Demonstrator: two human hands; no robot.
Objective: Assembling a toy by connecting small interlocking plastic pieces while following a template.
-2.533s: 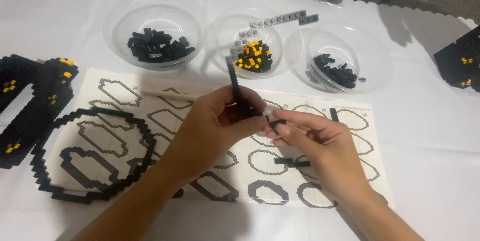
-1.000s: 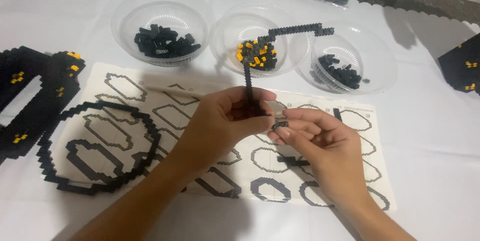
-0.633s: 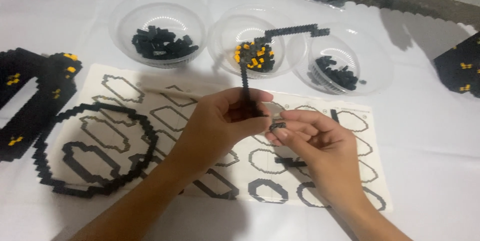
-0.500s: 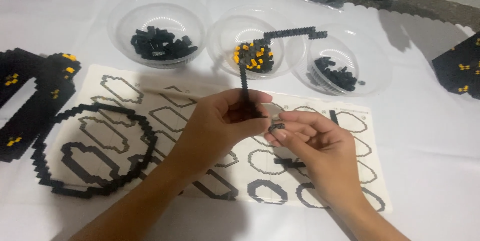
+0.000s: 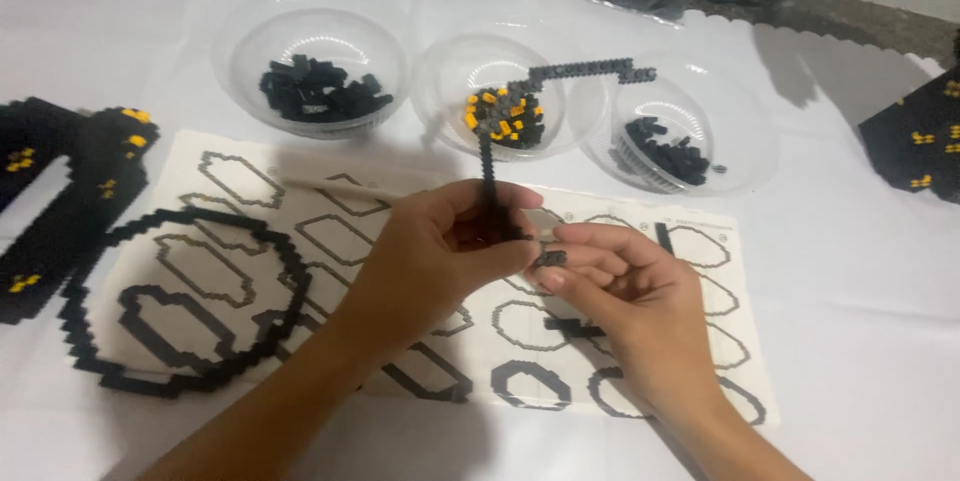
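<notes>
My left hand (image 5: 440,251) grips the lower end of a thin black brick strip (image 5: 488,166) that rises upright and bends right at the top into a long arm (image 5: 590,69) above the bowls. My right hand (image 5: 625,286) is beside it, pinching a small black brick (image 5: 549,259) between thumb and fingers, close to the strip's lower end. Both hands hover over a white printed template sheet (image 5: 700,361) with black outlined shapes.
Three clear plastic bowls stand behind: black bricks in the left bowl (image 5: 315,46), yellow and grey in the middle bowl (image 5: 505,91), black in the right bowl (image 5: 680,126). A large black brick ring (image 5: 185,301) lies left; black built pieces sit at the far left (image 5: 70,191) and far right (image 5: 915,136).
The strip, held shorter and straight 2.5 s ago, now carries a bent upper arm. Since then the hands have stayed nearly still, the right fingers shifting slightly at the strip's base.
</notes>
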